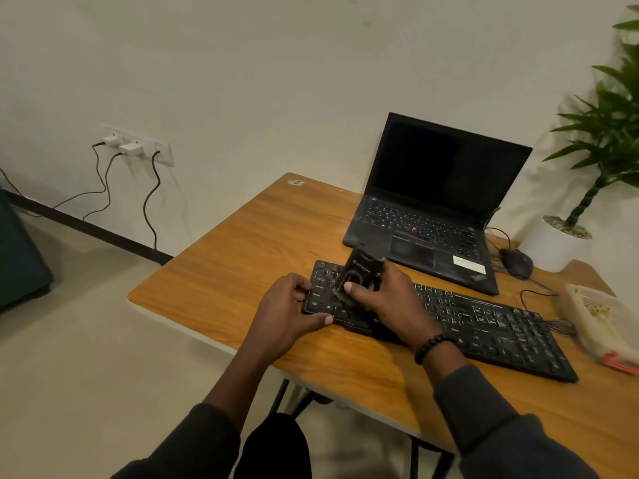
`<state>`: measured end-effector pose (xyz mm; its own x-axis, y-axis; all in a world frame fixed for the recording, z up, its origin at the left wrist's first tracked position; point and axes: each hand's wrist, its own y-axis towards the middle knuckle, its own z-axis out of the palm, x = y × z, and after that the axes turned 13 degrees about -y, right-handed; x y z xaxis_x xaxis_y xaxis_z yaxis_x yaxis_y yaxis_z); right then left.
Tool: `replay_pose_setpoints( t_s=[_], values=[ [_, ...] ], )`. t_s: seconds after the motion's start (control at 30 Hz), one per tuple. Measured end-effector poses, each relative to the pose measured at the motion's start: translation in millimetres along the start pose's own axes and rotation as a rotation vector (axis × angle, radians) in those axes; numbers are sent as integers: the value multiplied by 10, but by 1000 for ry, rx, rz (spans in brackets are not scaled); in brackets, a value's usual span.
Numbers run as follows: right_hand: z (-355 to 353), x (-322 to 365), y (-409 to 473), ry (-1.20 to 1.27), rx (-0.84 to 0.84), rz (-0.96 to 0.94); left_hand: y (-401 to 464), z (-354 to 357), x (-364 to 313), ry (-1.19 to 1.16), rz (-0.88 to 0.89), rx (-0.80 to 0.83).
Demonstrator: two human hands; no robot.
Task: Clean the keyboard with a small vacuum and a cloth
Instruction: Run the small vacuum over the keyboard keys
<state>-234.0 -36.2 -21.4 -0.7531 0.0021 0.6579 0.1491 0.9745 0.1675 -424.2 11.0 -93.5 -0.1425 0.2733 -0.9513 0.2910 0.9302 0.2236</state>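
A black keyboard [484,323] lies across the wooden table [242,250], slanting from the middle to the right. My left hand [287,312] grips its left end, thumb at the front edge and fingers over the far edge. My right hand [387,299] holds a small black vacuum [359,271] upright and tilted, its lower end down on the keys at the keyboard's left part. I see no cloth.
An open black laptop [435,209] stands behind the keyboard. A black mouse [517,262] with its cable lies to its right. A white potted plant [560,236] and a clear plastic box [601,323] sit at the right edge. Chargers hang from a wall socket [138,146].
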Motion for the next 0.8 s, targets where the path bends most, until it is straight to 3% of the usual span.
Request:
replay_pose_setpoints(
  t_s=[0.13,0.3,0.4,0.5,0.57,0.7,0.8],
  values=[
    [147,108,2,29,78,-56,-14,12,-18,40,25,0],
    [-126,23,20,-168,158,-119,7,39,20,103,63,-10],
    [-283,-98,-15,-140,61,-32,8,64,15,149,108,-14],
    [-215,-160,-70,-32,58,26,-21,105,-16,344,243,27],
    [-132,-132,-92,-61,98,-13,-39,119,-44,425,291,52],
    [-162,-81,24,-202,-9,-86,-53,136,-45,484,308,55],
    [-224,-152,17,-77,137,0,-48,143,-28,488,303,51]
  ],
)
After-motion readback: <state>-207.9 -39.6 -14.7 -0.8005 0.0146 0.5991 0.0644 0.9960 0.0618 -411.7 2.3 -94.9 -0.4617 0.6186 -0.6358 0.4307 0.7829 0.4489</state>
